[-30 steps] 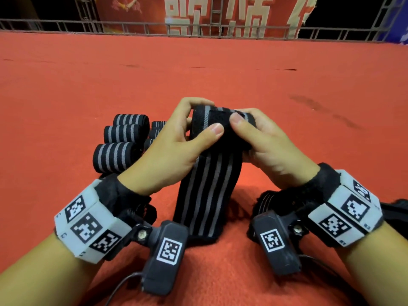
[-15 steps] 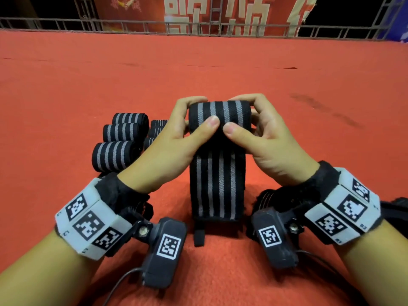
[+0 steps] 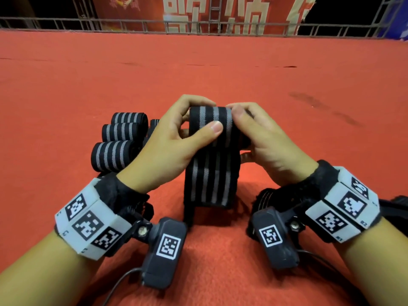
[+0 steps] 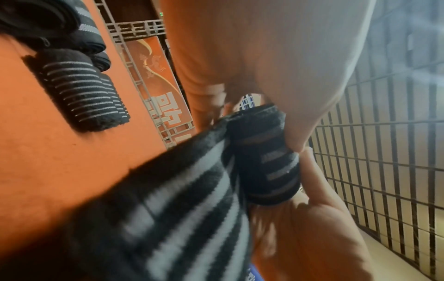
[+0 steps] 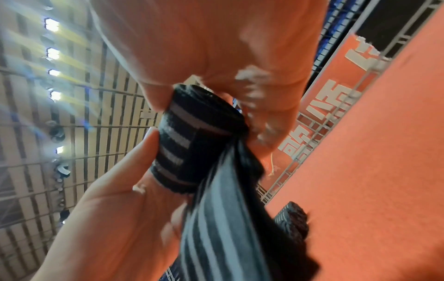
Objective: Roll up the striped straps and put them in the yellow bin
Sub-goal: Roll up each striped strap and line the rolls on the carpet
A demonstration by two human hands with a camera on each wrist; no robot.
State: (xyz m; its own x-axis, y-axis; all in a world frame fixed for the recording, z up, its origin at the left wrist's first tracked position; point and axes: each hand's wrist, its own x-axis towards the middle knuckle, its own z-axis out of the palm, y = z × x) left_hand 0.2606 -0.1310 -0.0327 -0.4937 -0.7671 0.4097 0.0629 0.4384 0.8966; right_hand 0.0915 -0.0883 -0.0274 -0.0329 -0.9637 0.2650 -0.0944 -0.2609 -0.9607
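A black strap with grey stripes is partly rolled, and both hands hold the roll [image 3: 212,127] above the red carpet. My left hand [image 3: 204,118] grips its left end, thumb laid across the front. My right hand [image 3: 240,125] grips the right end, thumb on the top edge. The unrolled tail [image 3: 209,184] hangs straight down, with a narrow black tab [image 3: 189,215] at its lower end. The wrist views show the roll [image 4: 264,163] [image 5: 194,144] pinched between the hands. No yellow bin is in view.
Three rolled straps [image 3: 114,157] lie side by side on the carpet [image 3: 66,96] just left of my left hand, with more behind it. Another dark striped strap [image 3: 265,196] lies under my right wrist. A metal railing [image 3: 198,27] runs along the far edge.
The twisted tail straightened, then more of it wound onto the roll, so it hangs shorter. My left thumb slid across the front of the roll. My right thumb moved to its top edge.
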